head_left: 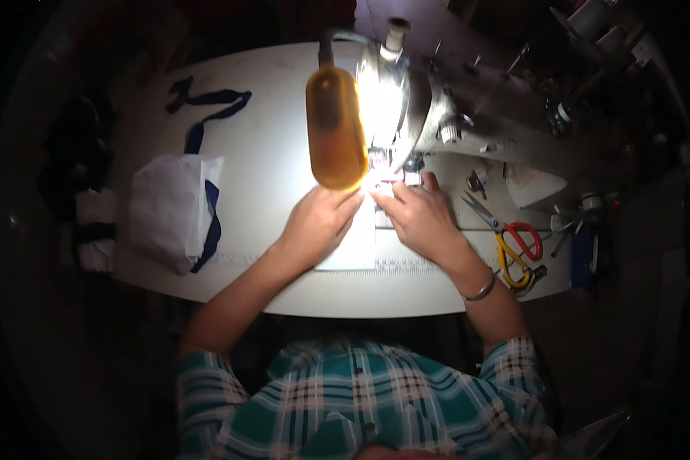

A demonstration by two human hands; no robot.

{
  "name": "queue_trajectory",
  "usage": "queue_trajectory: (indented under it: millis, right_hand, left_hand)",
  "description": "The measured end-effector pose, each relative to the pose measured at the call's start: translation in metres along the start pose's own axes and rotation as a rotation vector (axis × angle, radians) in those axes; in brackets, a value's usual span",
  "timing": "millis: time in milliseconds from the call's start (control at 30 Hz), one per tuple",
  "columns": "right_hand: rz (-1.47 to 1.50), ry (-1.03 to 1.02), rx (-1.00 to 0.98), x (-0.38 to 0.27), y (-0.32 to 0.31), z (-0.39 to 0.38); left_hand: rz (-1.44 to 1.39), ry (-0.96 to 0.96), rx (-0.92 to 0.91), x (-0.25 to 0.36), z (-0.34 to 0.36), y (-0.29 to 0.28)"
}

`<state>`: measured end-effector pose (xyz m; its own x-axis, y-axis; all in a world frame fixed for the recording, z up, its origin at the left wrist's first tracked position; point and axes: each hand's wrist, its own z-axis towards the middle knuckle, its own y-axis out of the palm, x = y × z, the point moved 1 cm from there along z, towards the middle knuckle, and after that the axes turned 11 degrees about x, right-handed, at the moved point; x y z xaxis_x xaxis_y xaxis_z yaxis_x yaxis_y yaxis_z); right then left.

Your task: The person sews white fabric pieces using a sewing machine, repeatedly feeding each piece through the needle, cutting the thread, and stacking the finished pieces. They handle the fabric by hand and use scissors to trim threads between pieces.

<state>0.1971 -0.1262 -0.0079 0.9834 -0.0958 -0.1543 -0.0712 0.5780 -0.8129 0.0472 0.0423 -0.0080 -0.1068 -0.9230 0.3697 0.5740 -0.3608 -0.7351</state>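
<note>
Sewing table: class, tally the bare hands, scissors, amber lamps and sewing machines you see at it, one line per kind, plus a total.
Left hand plus right hand: 2
Scissors: 1
Amber lamp: 1
Sewing machine: 1
Total: 5

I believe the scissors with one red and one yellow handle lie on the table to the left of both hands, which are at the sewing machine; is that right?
Not quite: the head view shows the scissors on the table to the right of both the left hand and the right hand, which are indeed at the sewing machine.
</note>
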Motion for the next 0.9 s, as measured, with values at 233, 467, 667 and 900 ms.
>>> queue_trajectory:
  millis: [233,467,667,900]
  right_hand:
    - [-0.012,-0.027,0.033,0.007,0.003,0.004]
    - [0.057,-0.017,0.117,0.002,0.003,0.002]
    - [0.071,-0.003,0.085,0.005,0.003,-0.002]
    - [0.055,-0.037,0.105,0.006,0.0,0.0]
  left_hand:
    - [-0.011,-0.019,0.02,-0.008,0.004,0.003]
    - [-0.163,0.011,0.048,-0.01,0.01,0.0]
    - [-0.248,0.085,-0.038,-0.002,0.007,-0.009]
    - [-0.158,0.169,-0.049,0.005,-0.001,-0.018]
